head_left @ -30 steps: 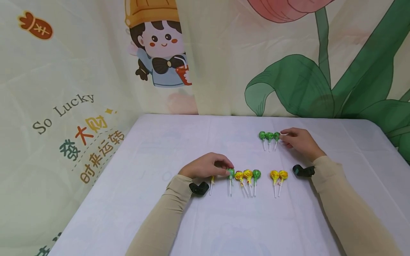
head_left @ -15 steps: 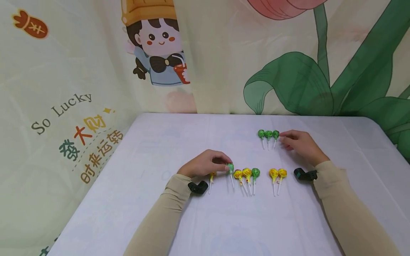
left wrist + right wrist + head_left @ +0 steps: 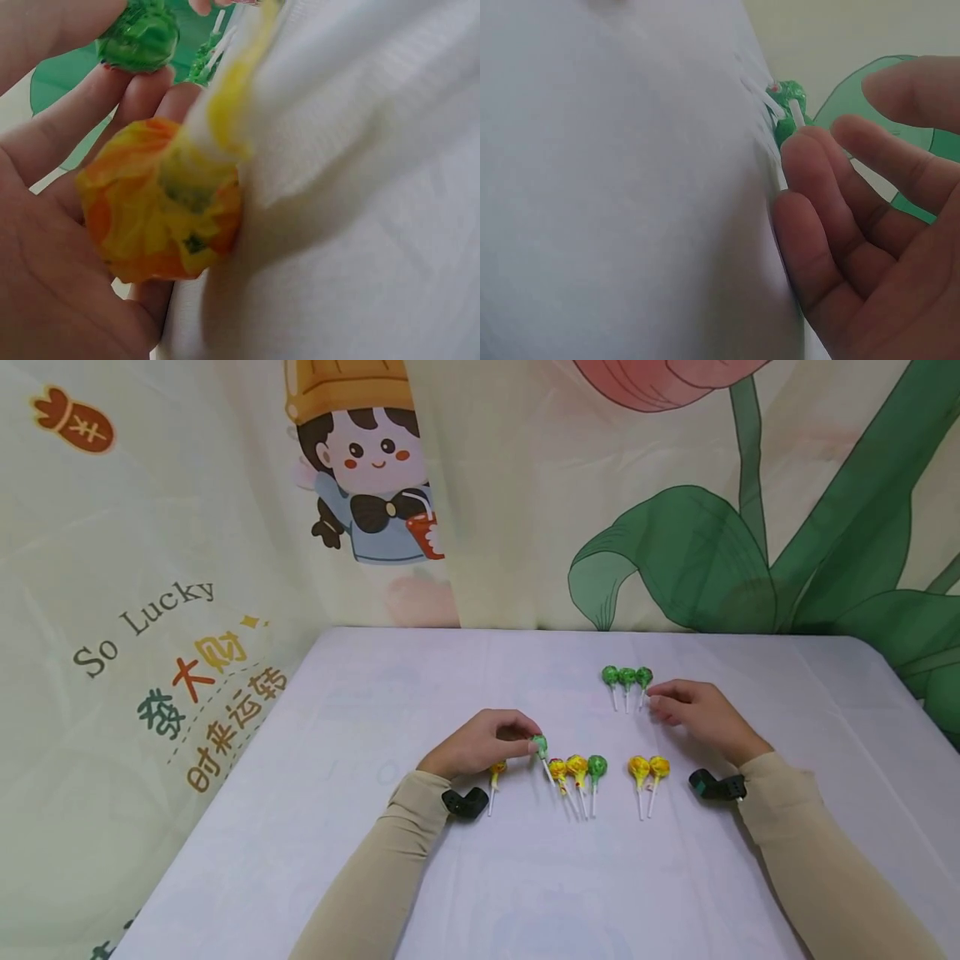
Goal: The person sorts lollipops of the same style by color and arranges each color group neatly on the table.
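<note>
Your left hand [image 3: 480,743] pinches a green-wrapped round lollipop [image 3: 540,744] by its head, beside two yellow-wrapped lollipops [image 3: 577,766] and another green one [image 3: 597,767]. Your right hand [image 3: 701,714], fingers loosely bent, thumb apart, holds nothing, near three green-wrapped lollipops [image 3: 627,677]. A separate yellow-wrapped pair [image 3: 639,767] lies on the white cloth-covered bench [image 3: 585,893].

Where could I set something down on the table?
The table looks bare left of the left hand and on the near side of the middle lollipops, between the sleeves. It's crowded around those lollipops and by the right hand, where three green lollipops lie.
</note>
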The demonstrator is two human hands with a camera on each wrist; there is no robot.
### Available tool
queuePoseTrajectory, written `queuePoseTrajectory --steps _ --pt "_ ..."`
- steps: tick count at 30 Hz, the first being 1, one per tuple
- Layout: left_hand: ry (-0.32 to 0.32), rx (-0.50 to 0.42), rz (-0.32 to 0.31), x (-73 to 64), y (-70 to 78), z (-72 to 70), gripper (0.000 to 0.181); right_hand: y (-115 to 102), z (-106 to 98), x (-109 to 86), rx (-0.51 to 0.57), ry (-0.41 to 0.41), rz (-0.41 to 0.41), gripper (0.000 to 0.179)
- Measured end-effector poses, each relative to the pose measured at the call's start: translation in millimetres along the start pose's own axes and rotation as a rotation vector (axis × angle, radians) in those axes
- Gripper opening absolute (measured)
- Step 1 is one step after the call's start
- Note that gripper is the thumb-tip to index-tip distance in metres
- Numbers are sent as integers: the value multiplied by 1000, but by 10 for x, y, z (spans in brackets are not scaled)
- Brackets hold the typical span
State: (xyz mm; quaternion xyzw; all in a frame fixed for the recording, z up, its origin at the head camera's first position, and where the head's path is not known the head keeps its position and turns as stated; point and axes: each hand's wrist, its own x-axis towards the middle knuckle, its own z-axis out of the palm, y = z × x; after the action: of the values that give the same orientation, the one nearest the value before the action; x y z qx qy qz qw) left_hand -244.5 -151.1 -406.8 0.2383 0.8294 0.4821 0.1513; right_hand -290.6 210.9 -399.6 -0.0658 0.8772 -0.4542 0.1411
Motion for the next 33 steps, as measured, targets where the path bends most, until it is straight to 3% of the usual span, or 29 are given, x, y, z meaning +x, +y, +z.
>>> queuePoseTrajectory --steps 13,33 --pt "91 -46 12 48 -40 17 24 3 102 -117 -31 -31 -80 41" --pt "161 -59 0 50 -77 30 30 -67 315 -235 -141 -63 -248 32"
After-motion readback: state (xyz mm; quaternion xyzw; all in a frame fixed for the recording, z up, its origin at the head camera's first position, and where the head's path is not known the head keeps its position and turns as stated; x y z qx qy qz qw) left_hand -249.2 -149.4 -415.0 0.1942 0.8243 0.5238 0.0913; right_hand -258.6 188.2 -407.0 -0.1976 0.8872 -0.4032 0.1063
